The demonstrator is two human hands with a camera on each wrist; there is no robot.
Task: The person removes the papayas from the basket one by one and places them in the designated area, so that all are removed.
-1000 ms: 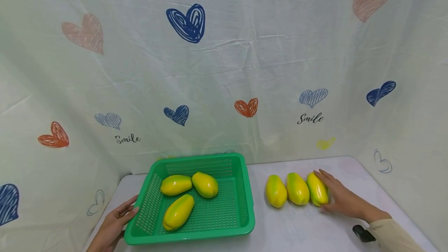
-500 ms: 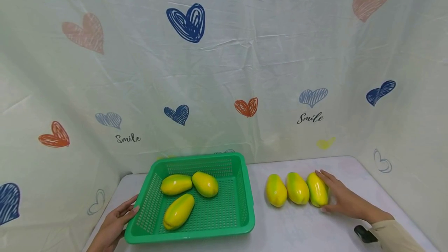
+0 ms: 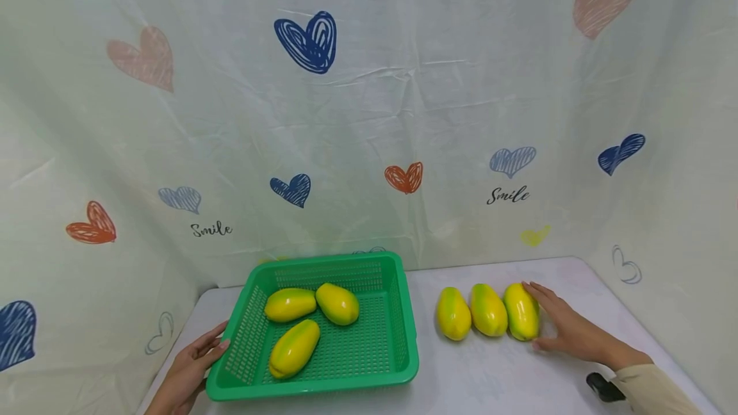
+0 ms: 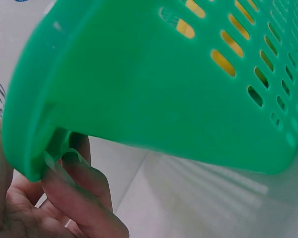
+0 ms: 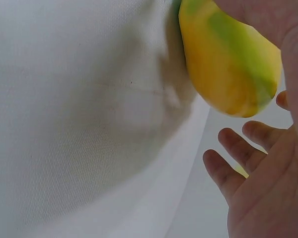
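Observation:
In the head view a green plastic basket (image 3: 311, 389) holds three yellow-green papayas, one of them a papaya (image 3: 294, 349) near the front. My left hand (image 3: 187, 367) grips the basket's left rim; in the left wrist view its fingers (image 4: 84, 198) curl up under that rim. On the table to the right, three more papayas stand in a row: a left papaya (image 3: 453, 314), a middle papaya (image 3: 489, 310) and a right papaya (image 3: 521, 312). Beside the right one is my right hand (image 3: 576, 335), fingers spread and relaxed, thumb near its lower end.
The white table (image 3: 461, 383) backs onto a pale curtain (image 3: 357, 114) printed with hearts. A small black object (image 3: 605, 387) lies beside the right sleeve (image 3: 651, 389). Papayas fill mainly the basket's left half.
My right hand has eased slightly to the right, off the edge of the right papaya. My left hand keeps its grip, and the basket and papayas stay put.

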